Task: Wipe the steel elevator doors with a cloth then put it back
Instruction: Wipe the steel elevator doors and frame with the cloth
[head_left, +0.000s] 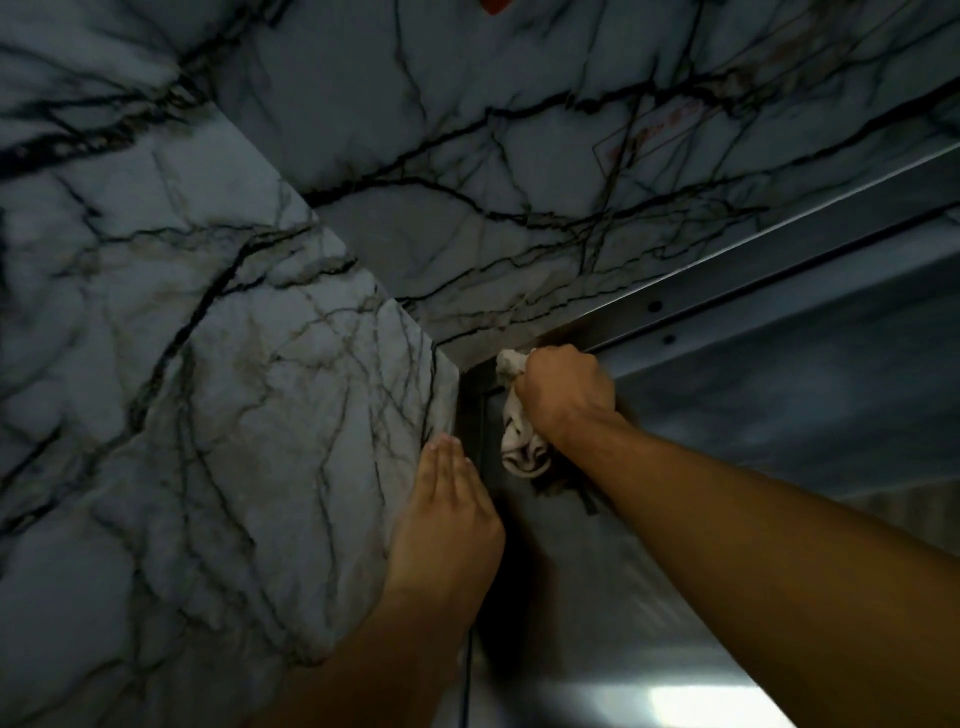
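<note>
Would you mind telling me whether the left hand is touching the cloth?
Apart. The head view shows the left hand flat against the marble wall, with a dark strip of door frame between its fingertips and the cloth bunched in the right hand.

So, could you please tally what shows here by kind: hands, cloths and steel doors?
Hands: 2, the left hand flat on the marble, the right hand gripping
Cloths: 1, the white cloth
Steel doors: 1, the steel door
Total: 4

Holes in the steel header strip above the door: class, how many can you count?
2: one hole on the strip's upper face, one hole just below it. The right hand may hide others.
</note>
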